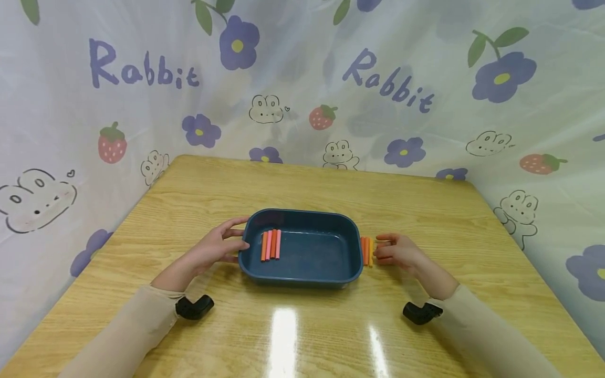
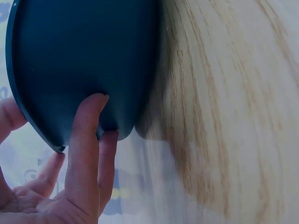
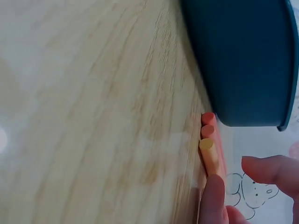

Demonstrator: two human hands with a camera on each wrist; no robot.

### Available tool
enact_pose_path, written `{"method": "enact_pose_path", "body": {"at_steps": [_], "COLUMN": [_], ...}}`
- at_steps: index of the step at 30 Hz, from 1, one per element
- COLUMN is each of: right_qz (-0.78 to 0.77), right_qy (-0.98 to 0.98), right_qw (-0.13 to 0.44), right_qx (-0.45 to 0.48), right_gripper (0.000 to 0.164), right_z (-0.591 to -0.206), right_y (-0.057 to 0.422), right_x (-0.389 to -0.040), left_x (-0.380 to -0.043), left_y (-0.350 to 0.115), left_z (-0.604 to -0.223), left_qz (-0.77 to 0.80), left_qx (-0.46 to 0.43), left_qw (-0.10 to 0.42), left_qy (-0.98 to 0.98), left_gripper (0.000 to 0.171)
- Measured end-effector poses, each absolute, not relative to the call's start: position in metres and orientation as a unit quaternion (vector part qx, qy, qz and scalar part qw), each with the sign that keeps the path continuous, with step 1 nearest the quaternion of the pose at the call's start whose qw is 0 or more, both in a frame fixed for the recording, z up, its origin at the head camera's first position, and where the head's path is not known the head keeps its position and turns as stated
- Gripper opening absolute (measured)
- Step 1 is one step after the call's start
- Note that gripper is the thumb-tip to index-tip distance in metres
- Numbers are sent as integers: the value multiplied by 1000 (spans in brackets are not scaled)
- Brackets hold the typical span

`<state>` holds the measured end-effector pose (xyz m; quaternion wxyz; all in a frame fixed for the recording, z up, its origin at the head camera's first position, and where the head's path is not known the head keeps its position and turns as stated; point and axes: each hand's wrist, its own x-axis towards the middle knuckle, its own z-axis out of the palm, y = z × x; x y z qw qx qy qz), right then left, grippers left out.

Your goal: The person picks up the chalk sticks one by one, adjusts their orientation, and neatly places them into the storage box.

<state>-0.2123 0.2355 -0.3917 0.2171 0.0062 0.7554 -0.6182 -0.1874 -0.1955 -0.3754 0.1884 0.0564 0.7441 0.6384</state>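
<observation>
A dark blue rectangular tub (image 1: 302,283) stands on the table. Inside, at its left end, several chalk sticks (image 1: 271,245) in orange and pink lie side by side. My left hand (image 1: 212,248) touches the tub's left end with spread fingers (image 2: 84,140), fairly straight against the wall and rim. Just outside the tub's right end lie two orange chalks (image 3: 208,125) and one yellow chalk (image 3: 209,151) in a row. My right hand (image 1: 399,252) is beside the yellow chalk, one fingertip close against it and the others apart. Whether it presses the chalk is unclear.
The light wood table (image 1: 302,184) runs back to a white curtain (image 1: 302,52) printed with flowers, rabbits and strawberries. Black wrist devices (image 1: 195,307) sit at both sleeve cuffs. Bright reflections mark the table's front.
</observation>
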Motion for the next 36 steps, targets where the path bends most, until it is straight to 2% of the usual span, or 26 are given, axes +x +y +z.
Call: {"method": "enact_pose_path", "body": {"at_steps": [10,23,29,36], "right_qz": [-548,-474,-489,-582], "right_qy": [810,861,853,785], "right_qw": [206,186,185,212], "right_qx": [14,12,11,31], "right_gripper": [60,51,50,59], "right_z": [-396,-397,-395,-393], "right_y": [227,216,219,229], "right_x": [-224,-226,-224,-223], "left_x": [-188,-186,-186,-187], "left_y": [-196,-195,-195,-195], "left_z": [-375,-375,-376,-377], "left_qz": [637,635,635,634], "left_qx": [58,56,57,58], "left_qw": [186,183,184,184], "left_qy": [746,748,748,749], "left_gripper": [68,67,67,68]}}
